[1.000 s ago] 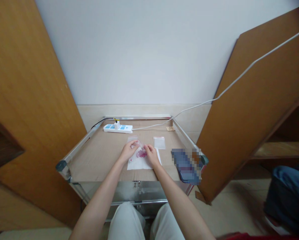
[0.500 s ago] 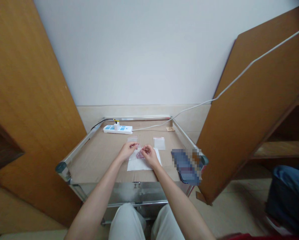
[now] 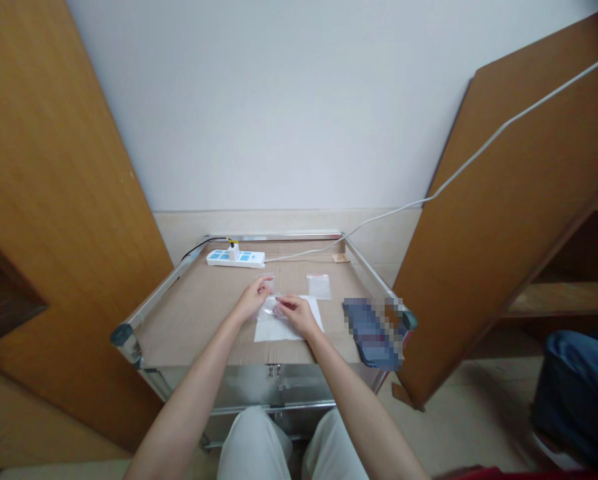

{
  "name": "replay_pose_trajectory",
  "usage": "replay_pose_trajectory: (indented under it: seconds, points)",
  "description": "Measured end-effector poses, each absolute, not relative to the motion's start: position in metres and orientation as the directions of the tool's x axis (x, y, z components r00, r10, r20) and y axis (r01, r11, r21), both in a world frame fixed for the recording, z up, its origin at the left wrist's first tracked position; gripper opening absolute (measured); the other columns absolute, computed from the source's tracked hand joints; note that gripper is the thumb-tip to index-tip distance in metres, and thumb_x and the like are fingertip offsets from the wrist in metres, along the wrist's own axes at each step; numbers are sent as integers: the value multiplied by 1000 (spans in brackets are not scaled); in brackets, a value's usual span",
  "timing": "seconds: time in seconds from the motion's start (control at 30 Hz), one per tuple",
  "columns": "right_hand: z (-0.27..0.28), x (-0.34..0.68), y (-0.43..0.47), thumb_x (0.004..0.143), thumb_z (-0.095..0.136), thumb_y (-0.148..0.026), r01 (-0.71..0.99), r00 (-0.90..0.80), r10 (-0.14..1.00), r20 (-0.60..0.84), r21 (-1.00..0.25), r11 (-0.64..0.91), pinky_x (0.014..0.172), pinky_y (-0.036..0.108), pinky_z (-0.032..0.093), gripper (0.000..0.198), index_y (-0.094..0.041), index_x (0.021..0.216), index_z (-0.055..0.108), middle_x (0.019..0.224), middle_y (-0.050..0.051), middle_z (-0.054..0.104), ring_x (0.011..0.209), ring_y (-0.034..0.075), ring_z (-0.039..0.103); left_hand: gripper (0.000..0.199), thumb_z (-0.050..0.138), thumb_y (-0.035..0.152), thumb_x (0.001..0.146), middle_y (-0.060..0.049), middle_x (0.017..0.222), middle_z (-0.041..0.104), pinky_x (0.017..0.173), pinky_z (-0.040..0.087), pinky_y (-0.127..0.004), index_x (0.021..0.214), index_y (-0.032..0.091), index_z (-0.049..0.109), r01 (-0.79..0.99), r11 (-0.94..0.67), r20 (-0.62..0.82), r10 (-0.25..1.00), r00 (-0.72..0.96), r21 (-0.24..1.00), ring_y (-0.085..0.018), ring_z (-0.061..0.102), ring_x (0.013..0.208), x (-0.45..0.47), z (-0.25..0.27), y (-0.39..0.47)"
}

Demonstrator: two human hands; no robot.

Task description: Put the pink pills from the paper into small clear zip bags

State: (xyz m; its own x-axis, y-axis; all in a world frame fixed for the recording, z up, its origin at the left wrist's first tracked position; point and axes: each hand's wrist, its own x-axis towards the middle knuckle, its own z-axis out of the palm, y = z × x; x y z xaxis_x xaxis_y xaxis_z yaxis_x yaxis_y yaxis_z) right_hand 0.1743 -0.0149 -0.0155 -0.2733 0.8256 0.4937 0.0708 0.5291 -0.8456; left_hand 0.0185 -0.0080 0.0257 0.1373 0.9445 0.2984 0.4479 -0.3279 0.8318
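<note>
A small clear plastic bag [image 3: 270, 308], with a pinkish tint, is between my two hands over a white sheet of paper [image 3: 279, 331]. My left hand [image 3: 251, 298] grips the bag's left side; its index finger reaches out above the thumb. On the other side, my right hand [image 3: 299, 314] has its thumb and fingertips pinched at the bag's upper right edge. The fingers partly hide the bag, and whether anything lies inside I cannot tell. Another clear bag [image 3: 319, 287] lies flat to the right behind the paper. Just beyond my left fingers lies one more clear bag [image 3: 267, 275].
The cart top [image 3: 189, 320] is lined with cardboard and has metal rails. A power strip [image 3: 236, 259] with a plug stands at the back, its white cable [image 3: 389, 215] running right. A blurred-out dark item [image 3: 373, 335] lies front right. Another person's leg [image 3: 576, 393] shows at right.
My left hand has turned, its index finger now lifted and stretched forward. My right hand has lowered slightly, fingers pointing more to the left. The pinkish bag is now less visible between them.
</note>
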Motion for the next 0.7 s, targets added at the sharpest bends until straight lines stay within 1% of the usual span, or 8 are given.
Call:
replay_pose_trajectory:
  seconds: [0.1,0.17,0.23,0.3,0.37,0.53,0.6,0.7]
  points:
    - [-16,174,-14,63,60,-35,58,-254,845,471,-865,499,56,25,41,29,-15,83,64,69,4,60,60,13,53,34,44,32,73,-5,86,59,79,37,-30,103,17,48,574,-391,367,916,164,719,-15,53,83,21,34,-20]
    - [-15,174,-14,63,60,-35,51,-236,853,465,-871,489,54,24,40,28,-14,81,64,66,3,59,57,12,52,37,48,38,70,-4,100,55,90,27,-37,103,22,48,696,-421,447,880,159,582,-18,46,98,23,39,-31]
    - [-15,174,-14,63,60,-35,58,-215,858,466,-871,488,55,24,40,27,-14,79,65,66,4,59,58,12,51,50,54,44,64,-4,114,47,95,18,-41,109,25,43,776,-437,509,842,176,455,-21,38,108,25,41,-43]
    - [-14,174,-14,62,61,-35,66,-203,861,467,-870,488,56,24,40,27,-14,78,65,67,4,60,59,13,52,64,59,47,57,-3,120,42,97,10,-44,114,27,39,813,-464,508,824,251,352,-22,31,113,25,40,-51]
    - [-14,174,-14,62,61,-35,68,-208,860,467,-870,489,57,24,40,27,-14,78,64,69,4,60,60,13,52,65,59,47,57,-3,119,43,98,3,-47,116,28,37,825,-491,484,814,320,280,-23,29,115,24,35,-55]
    - [-16,174,-14,65,59,-37,83,-216,848,484,-856,510,56,23,40,23,-15,71,64,65,3,59,59,13,52,41,47,38,73,-3,110,51,97,-3,-48,112,28,42,842,-493,507,795,333,220,-20,36,110,23,20,-56]
    - [-16,173,-14,65,58,-36,84,-223,839,496,-848,524,56,23,40,21,-16,68,63,64,3,58,60,13,52,40,46,39,72,-3,108,52,97,1,-48,111,27,43,842,-490,521,791,320,227,-20,39,107,23,17,-55]
    - [-15,173,-15,66,58,-36,74,-232,831,506,-843,533,56,22,39,20,-16,68,63,66,3,58,60,12,51,41,47,42,72,-3,105,52,96,14,-43,109,26,44,827,-497,517,796,315,261,-19,42,101,25,16,-55]
